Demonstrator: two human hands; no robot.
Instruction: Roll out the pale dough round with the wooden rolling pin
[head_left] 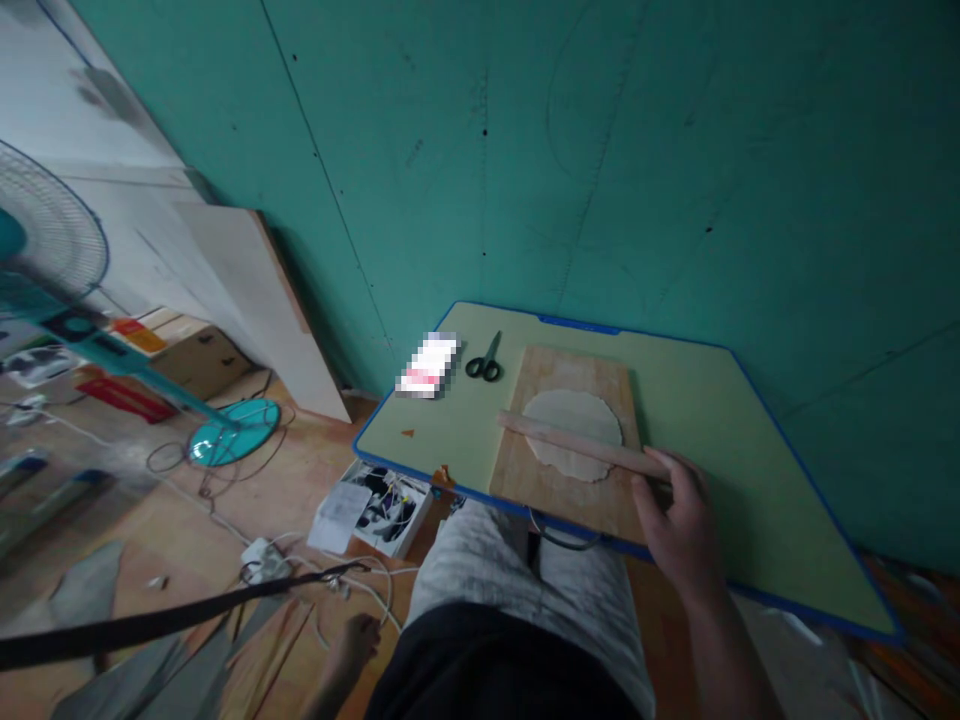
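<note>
A wooden board (555,502) lies on a pale green table with a blue edge (720,430). On the board is a flat round sheet of dough (574,408). A wooden rolling pin (562,440) rests across the dough, and my right hand (679,510) is wrapped round its right end. My left hand (358,640) hangs low beside my left leg, off the table, with its fingers curled; whether anything is in it is too small to tell. Black-handled scissors (486,365) lie left of the board, beside a blurred bright phone-like item (430,366).
Below the table's left side stands a white box of cables (390,510). A teal fan base (234,430), cardboard box (196,362) and loose cords are on the floor at the left. A black strap (165,618) crosses the lower left. A green wall (525,150) rises behind the table.
</note>
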